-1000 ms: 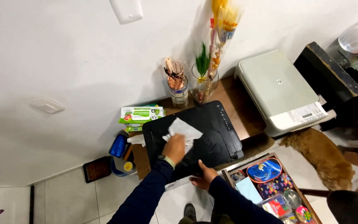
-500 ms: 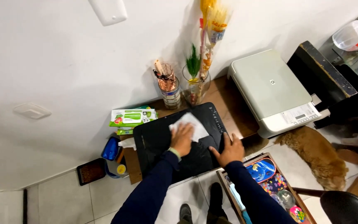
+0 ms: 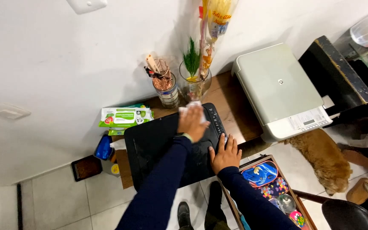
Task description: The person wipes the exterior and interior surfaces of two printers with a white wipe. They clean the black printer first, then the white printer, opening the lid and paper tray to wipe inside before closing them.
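Head view: left hand [image 3: 191, 123] presses white wipe [image 3: 191, 107] flat against far edge of black printer [image 3: 167, 147], palm down, fingers curled over cloth. Wipe has moved from printer's middle toward back edge, near glass vase [image 3: 194, 81] and copper pen holder [image 3: 165, 87]. Right hand [image 3: 224, 154] now flat, fingers spread, braced on printer's near right corner, holding nothing. Judgement: wiping stroke reaches lid's far side; left part looks not yet covered. Pack of wipes [image 3: 124, 117] beside printer, apart.
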